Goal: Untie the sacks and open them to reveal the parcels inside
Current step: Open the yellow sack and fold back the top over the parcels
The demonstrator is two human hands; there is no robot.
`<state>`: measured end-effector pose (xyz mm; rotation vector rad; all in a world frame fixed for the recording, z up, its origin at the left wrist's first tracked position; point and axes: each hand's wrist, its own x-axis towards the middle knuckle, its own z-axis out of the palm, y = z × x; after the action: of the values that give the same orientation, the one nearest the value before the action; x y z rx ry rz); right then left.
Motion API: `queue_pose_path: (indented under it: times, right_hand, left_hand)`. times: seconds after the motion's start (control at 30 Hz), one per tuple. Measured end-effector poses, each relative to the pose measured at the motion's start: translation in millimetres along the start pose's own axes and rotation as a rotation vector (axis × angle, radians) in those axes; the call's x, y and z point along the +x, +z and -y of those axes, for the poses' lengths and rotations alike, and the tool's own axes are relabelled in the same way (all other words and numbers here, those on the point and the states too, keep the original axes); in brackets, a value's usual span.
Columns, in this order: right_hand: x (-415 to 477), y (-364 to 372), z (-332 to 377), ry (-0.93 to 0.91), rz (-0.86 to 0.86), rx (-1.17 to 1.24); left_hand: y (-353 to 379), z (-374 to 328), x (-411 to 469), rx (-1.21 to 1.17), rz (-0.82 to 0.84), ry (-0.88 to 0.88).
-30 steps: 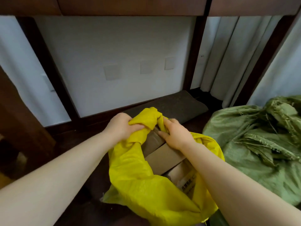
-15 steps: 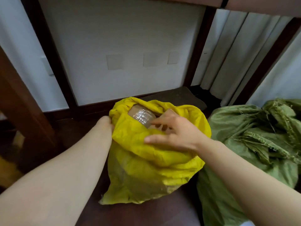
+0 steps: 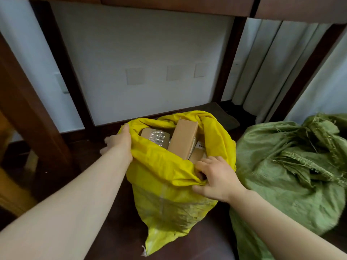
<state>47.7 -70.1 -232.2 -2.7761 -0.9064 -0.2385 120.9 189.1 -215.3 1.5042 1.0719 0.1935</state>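
A yellow woven sack stands on the dark floor with its mouth wide open. Inside it show a tall brown cardboard parcel, a tape-wrapped parcel to its left and part of a box with a white label. My left hand grips the left rim of the sack's mouth from outside. My right hand pinches the folded near-right rim. A green woven sack lies at the right, its frayed top bunched together.
White wall panels in dark wooden frames close off the back. A wooden post rises at the left. Pale curtains hang at the back right above a dark mat.
The yellow sack's mouth has been spread wide and its rim rolled down, so the parcels show. My left hand moved to the left rim and my right hand to the near-right rim.
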Motion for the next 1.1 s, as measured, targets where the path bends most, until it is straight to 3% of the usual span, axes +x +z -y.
queue_pose_path:
  times: [0.07,0.1,0.13,0.2,0.23,0.3,0.37,0.43,0.5,0.57,0.63,0.7,0.73,0.8,0.87,1.0,1.1]
  right_hand:
    - [3.3,-1.7,-2.6,0.060,-0.034,0.122]
    - [5.1,-2.9,-3.4,0.103,-0.092,0.235]
    - [6.3,-4.7,-3.9,0.174,-0.170,0.390]
    - [7.5,-6.0,-8.4,0.359,-0.357,0.572]
    - [8.7,-6.7,-11.4,0.486,-0.419,0.509]
    - [7.8,-8.4,-13.2,0.742,-0.347,0.237]
    - [5.0,-10.2,-10.8,0.919,-0.081,0.143]
    - [4.5,-11.9,-8.2,0.999,0.096,0.170]
    - [7.3,-14.7,-10.3,1.034,0.125,0.193]
    - [11.1,-18.0,-16.4,1.030,0.049,0.310]
    - [14.1,-22.2,-28.5,1.114,-0.163,0.662]
    - [14.7,-23.9,-37.2,1.316,-0.388,1.275]
    - [12.8,-22.3,-38.4,1.365,-0.410,1.580]
    - [8.5,-20.5,-35.3,1.370,-0.374,1.952]
    - [3.9,-17.5,-34.6,1.293,-0.375,2.082]
    - [-3.7,-13.1,-36.8,1.194,-0.277,2.056]
    - [-7.3,-16.3,-45.7,1.121,-0.164,1.929]
  left_hand:
    - [6.6,0.1,-31.7,0.407,-0.136,0.535]
    - [10.7,-3.7,-52.7,0.457,-0.021,0.792]
    - [14.3,-9.5,-74.5,0.437,0.217,0.937]
    - [22.7,-12.6,-103.9,0.613,0.845,0.924]
    - [25.8,-13.7,-116.3,0.809,1.063,0.870]
    - [36.8,-6.0,-125.5,1.205,1.210,0.876]
    - [43.9,7.8,-128.7,1.462,1.096,1.015]
    - [49.0,23.3,-127.6,1.526,0.915,1.150]
    - [49.2,34.3,-130.0,1.510,0.746,1.282]
    - [44.9,44.8,-132.7,1.367,0.595,1.565]
    - [38.4,55.4,-128.3,1.126,0.488,1.835]
    - [35.4,67.8,-115.8,0.917,0.364,1.988]
    - [35.3,74.5,-107.8,0.866,0.300,2.020]
    - [32.5,83.1,-97.7,0.842,0.259,2.022]
    - [29.5,93.9,-89.8,0.875,0.380,1.978]
    - [31.0,100.5,-92.4,0.755,0.677,1.749]
    - [40.1,78.3,-99.1,0.559,0.604,1.570]
